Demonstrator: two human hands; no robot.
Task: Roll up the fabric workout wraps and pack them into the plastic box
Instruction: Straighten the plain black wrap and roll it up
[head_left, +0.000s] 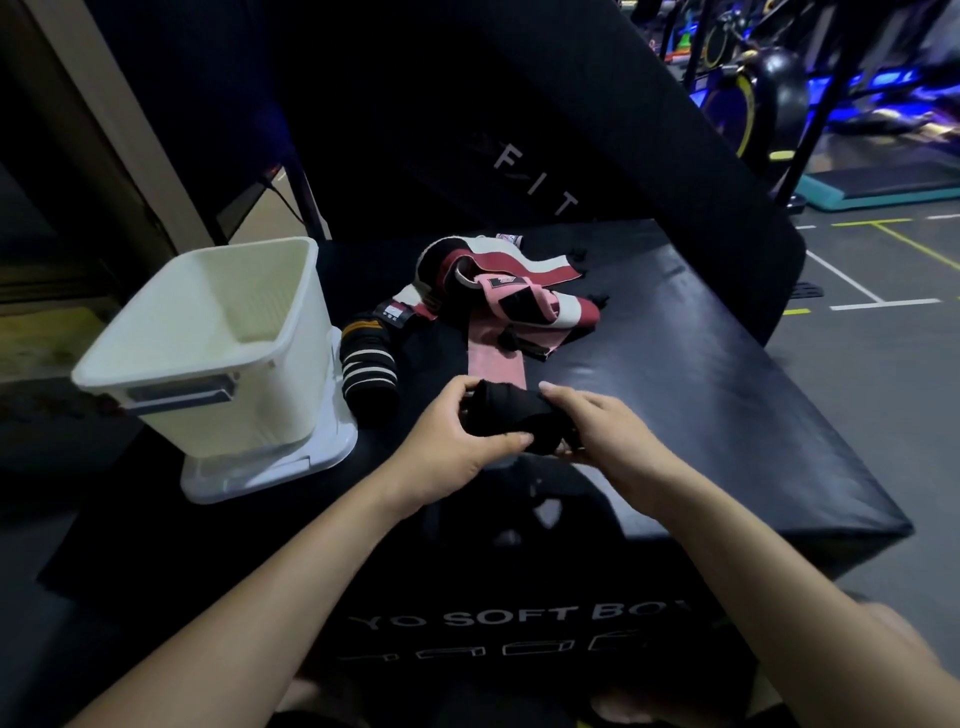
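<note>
Both hands, left hand (457, 431) and right hand (597, 431), are gripping a black wrap (511, 410), rolling it; the box (208, 332) is looking empty, other wraps (498, 291) waiting.

This is a gym. The work surface is a black padded plyo soft box (675, 364) with lettering on its near face. At one to two o'clock stand exercise bikes (748, 104) under blue lighting beside a teal-edged treadmill (878, 189), and the dark floor (883, 374) at three o'clock carries white and yellow marking lines.
</note>
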